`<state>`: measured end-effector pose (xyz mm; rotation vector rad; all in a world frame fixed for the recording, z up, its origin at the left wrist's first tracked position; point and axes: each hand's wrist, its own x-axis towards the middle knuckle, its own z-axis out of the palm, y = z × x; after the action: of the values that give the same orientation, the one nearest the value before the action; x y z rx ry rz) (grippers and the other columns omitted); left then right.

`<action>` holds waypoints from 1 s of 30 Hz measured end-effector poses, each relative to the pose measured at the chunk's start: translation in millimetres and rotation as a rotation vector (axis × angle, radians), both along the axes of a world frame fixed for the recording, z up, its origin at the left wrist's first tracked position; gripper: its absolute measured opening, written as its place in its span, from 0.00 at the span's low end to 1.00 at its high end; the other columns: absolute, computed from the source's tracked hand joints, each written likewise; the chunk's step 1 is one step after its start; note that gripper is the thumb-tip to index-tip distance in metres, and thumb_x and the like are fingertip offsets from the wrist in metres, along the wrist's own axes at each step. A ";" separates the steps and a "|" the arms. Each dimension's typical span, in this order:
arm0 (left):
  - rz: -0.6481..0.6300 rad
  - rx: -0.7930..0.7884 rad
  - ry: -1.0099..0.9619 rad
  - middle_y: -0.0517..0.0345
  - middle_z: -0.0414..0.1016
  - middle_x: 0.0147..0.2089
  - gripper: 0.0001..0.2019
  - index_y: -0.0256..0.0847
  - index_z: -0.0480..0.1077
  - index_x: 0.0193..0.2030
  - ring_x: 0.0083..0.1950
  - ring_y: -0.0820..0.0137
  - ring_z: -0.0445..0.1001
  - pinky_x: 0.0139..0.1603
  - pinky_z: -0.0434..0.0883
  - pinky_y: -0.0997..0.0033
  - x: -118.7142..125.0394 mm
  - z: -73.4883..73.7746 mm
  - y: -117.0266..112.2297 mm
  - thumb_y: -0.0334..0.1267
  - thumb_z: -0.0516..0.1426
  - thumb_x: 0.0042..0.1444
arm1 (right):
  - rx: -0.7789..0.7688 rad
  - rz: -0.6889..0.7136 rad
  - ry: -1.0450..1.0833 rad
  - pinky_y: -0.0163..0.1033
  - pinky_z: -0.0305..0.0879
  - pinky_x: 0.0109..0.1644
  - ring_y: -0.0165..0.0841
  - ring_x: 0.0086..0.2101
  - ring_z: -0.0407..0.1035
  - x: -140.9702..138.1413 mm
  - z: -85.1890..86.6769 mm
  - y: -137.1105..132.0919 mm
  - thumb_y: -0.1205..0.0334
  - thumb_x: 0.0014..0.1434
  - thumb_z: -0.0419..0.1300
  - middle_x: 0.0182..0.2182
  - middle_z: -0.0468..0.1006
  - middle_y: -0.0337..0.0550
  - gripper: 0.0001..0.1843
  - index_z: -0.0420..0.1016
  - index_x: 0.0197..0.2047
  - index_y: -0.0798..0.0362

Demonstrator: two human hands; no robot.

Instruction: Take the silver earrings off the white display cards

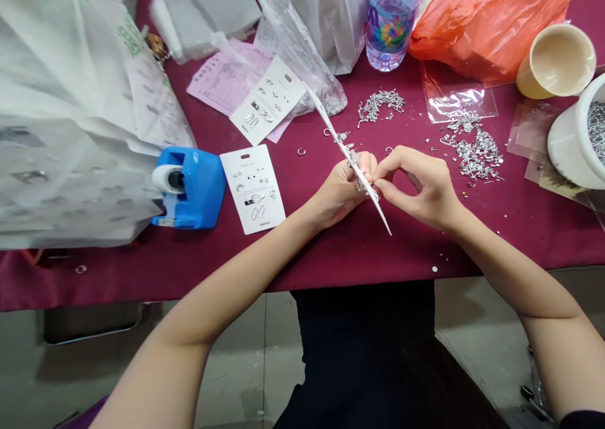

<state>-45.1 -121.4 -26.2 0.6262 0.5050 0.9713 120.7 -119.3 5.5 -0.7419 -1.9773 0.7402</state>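
An earring card is turned nearly edge-on above the table, with small silver earrings along its face. My left hand grips it near its lower part, fingers closed around it. On the card's right side, the thumb and forefinger of my right hand are pinched together against it; what they hold is too small to make out. Two more white earring cards lie to the left, one flat card near my left forearm and another card on pink papers. Loose silver earrings are heaped right of my right hand.
A blue tape dispenser stands beside a large white plastic bag. Farther back are a smaller earring pile, a water bottle and a red plastic bag. A beige cup and a white tub stand at right.
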 end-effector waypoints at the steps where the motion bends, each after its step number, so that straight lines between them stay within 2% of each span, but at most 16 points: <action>1: 0.003 -0.001 0.000 0.66 0.67 0.25 0.27 0.38 0.63 0.22 0.26 0.79 0.68 0.29 0.69 0.78 -0.2 -0.9 -0.1 0.46 0.77 0.38 | -0.006 -0.001 0.002 0.38 0.70 0.34 0.30 0.28 0.70 -0.3 -0.5 0.0 0.68 0.62 0.61 0.28 0.78 0.38 0.05 0.74 0.33 0.51; 6: -0.003 0.026 -0.015 0.65 0.69 0.26 0.24 0.40 0.65 0.25 0.27 0.77 0.69 0.30 0.71 0.77 0.1 -2.4 -0.4 0.46 0.76 0.40 | -0.015 0.017 0.061 0.37 0.69 0.34 0.29 0.28 0.70 -2.6 -3.2 -0.8 0.69 0.63 0.60 0.28 0.77 0.38 0.05 0.73 0.34 0.51; 12: 0.020 -0.046 0.001 0.69 0.66 0.25 0.25 0.41 0.62 0.27 0.27 0.79 0.71 0.29 0.73 0.79 1.4 0.9 -2.0 0.37 0.77 0.39 | 0.005 -0.011 0.056 0.38 0.69 0.35 0.29 0.27 0.68 -4.6 -9.2 -2.4 0.67 0.64 0.61 0.28 0.77 0.38 0.05 0.74 0.35 0.51; 15: 0.008 -0.042 -0.015 0.69 0.66 0.25 0.24 0.41 0.62 0.27 0.26 0.79 0.70 0.26 0.71 0.80 0.8 1.9 -1.5 0.40 0.76 0.42 | 0.028 -0.029 0.093 0.37 0.70 0.36 0.28 0.28 0.70 -4.7 -9.7 -2.7 0.68 0.64 0.62 0.28 0.78 0.39 0.05 0.76 0.35 0.52; 18: -0.015 -0.035 -0.010 0.69 0.65 0.24 0.25 0.40 0.62 0.28 0.23 0.81 0.69 0.24 0.70 0.82 -0.9 2.5 -0.2 0.43 0.76 0.42 | -0.111 0.033 0.149 0.37 0.73 0.38 0.30 0.31 0.74 -2.9 -4.3 -1.3 0.63 0.66 0.63 0.32 0.81 0.41 0.05 0.79 0.36 0.53; 21: -0.020 -0.023 0.019 0.70 0.64 0.24 0.26 0.41 0.62 0.28 0.23 0.82 0.68 0.23 0.69 0.82 -3.4 2.3 1.5 0.44 0.76 0.41 | -0.314 0.086 0.200 0.37 0.76 0.38 0.30 0.33 0.76 2.0 5.0 1.5 0.53 0.70 0.60 0.34 0.82 0.43 0.14 0.80 0.40 0.54; 24: 0.040 0.076 0.086 0.70 0.66 0.26 0.27 0.42 0.63 0.31 0.25 0.82 0.69 0.26 0.70 0.82 -6.4 1.6 4.2 0.48 0.76 0.40 | -0.385 0.151 0.198 0.36 0.75 0.38 0.28 0.30 0.75 9.0 12.7 4.8 0.45 0.72 0.54 0.30 0.79 0.41 0.22 0.80 0.43 0.55; 26: 0.120 0.187 0.180 0.68 0.70 0.30 0.26 0.43 0.64 0.34 0.29 0.80 0.72 0.30 0.73 0.80 -8.2 1.4 6.6 0.53 0.74 0.43 | -0.406 0.190 0.178 0.37 0.76 0.40 0.29 0.31 0.76 13.0 15.4 6.7 0.42 0.72 0.52 0.31 0.80 0.41 0.25 0.80 0.46 0.54; 30: 0.287 0.493 0.436 0.63 0.73 0.34 0.23 0.44 0.65 0.36 0.36 0.75 0.75 0.37 0.75 0.75 -11.0 -0.1 13.2 0.57 0.69 0.52 | -0.421 0.141 0.126 0.46 0.79 0.53 0.38 0.46 0.79 16.2 14.4 9.2 0.39 0.68 0.58 0.44 0.83 0.45 0.25 0.78 0.53 0.51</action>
<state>-56.2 -108.2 -26.3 1.2496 0.7621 1.2503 136.9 -110.1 19.9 -0.7810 -1.7913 1.2813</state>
